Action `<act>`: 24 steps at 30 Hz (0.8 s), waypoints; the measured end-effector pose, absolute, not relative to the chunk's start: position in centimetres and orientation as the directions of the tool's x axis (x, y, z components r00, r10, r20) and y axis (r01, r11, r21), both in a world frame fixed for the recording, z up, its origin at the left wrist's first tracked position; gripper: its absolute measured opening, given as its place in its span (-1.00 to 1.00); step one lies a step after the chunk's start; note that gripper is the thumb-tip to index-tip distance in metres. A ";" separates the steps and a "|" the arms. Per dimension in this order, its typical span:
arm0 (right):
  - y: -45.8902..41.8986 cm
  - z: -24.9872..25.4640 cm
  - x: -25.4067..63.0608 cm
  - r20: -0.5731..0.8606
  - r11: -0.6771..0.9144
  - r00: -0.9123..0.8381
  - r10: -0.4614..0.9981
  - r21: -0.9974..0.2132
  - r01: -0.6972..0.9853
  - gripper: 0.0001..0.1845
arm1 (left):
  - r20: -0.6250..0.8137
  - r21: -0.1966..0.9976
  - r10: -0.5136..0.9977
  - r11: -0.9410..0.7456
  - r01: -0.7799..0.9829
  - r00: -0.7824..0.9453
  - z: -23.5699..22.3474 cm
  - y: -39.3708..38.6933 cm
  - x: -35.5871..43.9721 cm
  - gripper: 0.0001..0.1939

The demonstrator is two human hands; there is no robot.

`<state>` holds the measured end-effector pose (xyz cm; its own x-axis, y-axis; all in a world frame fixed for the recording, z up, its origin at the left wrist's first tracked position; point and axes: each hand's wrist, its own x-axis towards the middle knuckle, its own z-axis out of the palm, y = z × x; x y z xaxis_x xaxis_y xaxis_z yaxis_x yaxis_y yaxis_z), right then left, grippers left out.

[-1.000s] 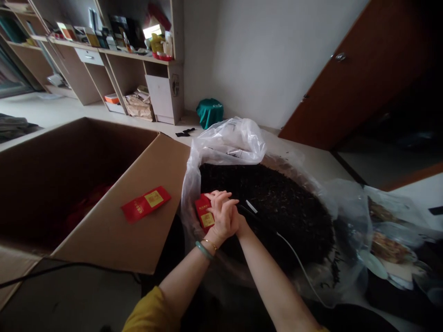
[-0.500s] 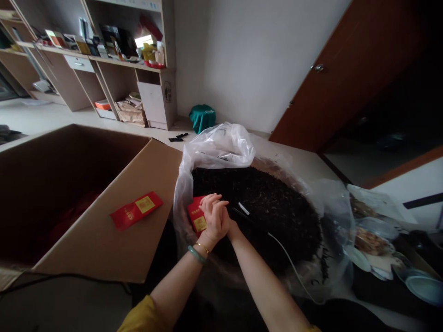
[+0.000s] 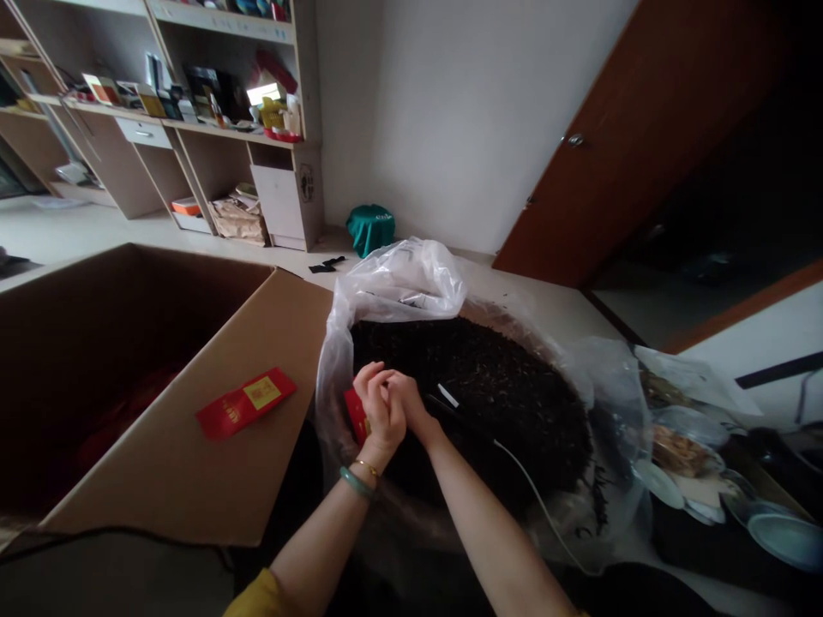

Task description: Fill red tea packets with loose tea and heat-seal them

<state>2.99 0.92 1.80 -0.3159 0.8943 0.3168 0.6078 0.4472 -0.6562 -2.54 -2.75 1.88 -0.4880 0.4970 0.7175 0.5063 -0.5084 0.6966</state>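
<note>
My left hand (image 3: 375,410) is closed round a small red packet (image 3: 355,415) with a gold label, held over the near left edge of a big clear plastic bag (image 3: 402,283) full of dark loose tea leaves (image 3: 489,386). My right hand (image 3: 405,396) presses against the left one, fingers pinched at the packet's top. A green bangle sits on my left wrist. A second red packet (image 3: 245,402) lies flat on the flap of a large open cardboard box (image 3: 173,463) to the left.
A dark tool with a white cable (image 3: 527,488) lies on the tea by my right wrist. Bowls and bagged goods (image 3: 681,446) crowd the right. Shelving (image 3: 257,146), a green bag (image 3: 369,228) and a brown door (image 3: 630,146) stand behind.
Both hands drew closer together on the red packet, which now shows less. The view shifted slightly right and down.
</note>
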 end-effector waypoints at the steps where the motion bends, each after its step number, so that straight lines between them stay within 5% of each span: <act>1: 1.4 2.1 4.2 0.304 0.414 -0.282 0.910 -0.701 0.581 -0.79 | 0.700 0.715 0.486 -0.486 0.503 -0.523 1.8 -2.6 -2.6 -0.79; 4: 2.0 3.0 8.2 0.165 0.156 0.009 0.986 -0.945 0.289 -0.68 | 0.603 0.797 0.557 -0.434 0.419 -0.571 1.6 -1.9 -2.5 -0.63; 7: 1.2 3.7 11.2 0.169 0.147 0.147 0.975 -0.978 0.150 -0.64 | 0.439 0.897 0.818 -0.377 0.229 -0.371 1.0 -1.4 -1.7 -0.60; 10: 0.1 3.9 12.4 0.338 0.287 0.104 0.935 -0.897 0.337 -0.65 | 0.320 0.945 0.934 -0.303 0.120 -0.161 0.3 -1.2 -0.9 -0.74; 14: -0.9 3.2 12.4 0.629 0.469 -0.007 0.777 -0.572 0.673 -0.66 | 0.306 0.950 0.944 -0.295 0.100 -0.121 0.0 -1.4 -0.9 -0.76; 17: -1.6 2.5 12.0 0.729 0.495 -0.052 0.682 -0.408 0.767 -0.66 | 0.295 0.952 0.949 -0.283 0.117 -0.107 0.2 -1.5 -1.0 -0.76; 20: -1.9 2.2 12.0 0.762 0.498 -0.049 0.646 -0.373 0.783 -0.73 | 0.291 0.949 0.953 -0.276 0.153 -0.086 0.4 -1.5 -1.1 -0.78; 24: -1.2 2.5 12.8 0.705 0.472 -0.001 0.709 -0.474 0.744 -0.75 | 0.282 0.940 0.958 -0.268 0.210 -0.042 0.5 -1.5 -1.2 -0.79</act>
<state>12.79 -1.16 2.55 -0.0013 0.7095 0.7047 0.7435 0.4719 -0.4737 -1.17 -1.52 0.53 -0.0418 0.9584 0.2823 0.2102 -0.2678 0.9403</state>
